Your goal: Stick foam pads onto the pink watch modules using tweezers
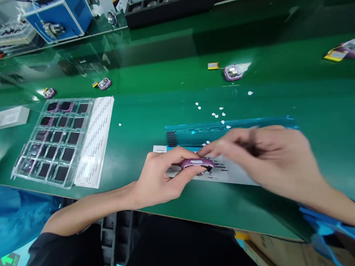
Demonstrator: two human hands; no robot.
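My left hand (164, 175) grips a small purple watch case (197, 163) edge-on between thumb and fingers, above a white printed sheet (239, 174). A pale side button shows on the case's rim. Close by on the right, my right hand (265, 156) is smeared by motion. Its fingers are drawn together, their tips at the case's far edge; what they pinch, if anything, I cannot make out. Beneath and behind the hands lies a blue translucent strip (230, 126) with dark bars at its left end. Small white stickers (215, 115) are scattered beyond it.
To the left, a clear compartment tray (57, 137) holds purple cases and dark screens beside a label sheet (96, 143). Opened watch cases with yellow batteries lie farther back, including one purple case (233, 72). A white box (8, 118) and a blue machine (60, 18) stand left.
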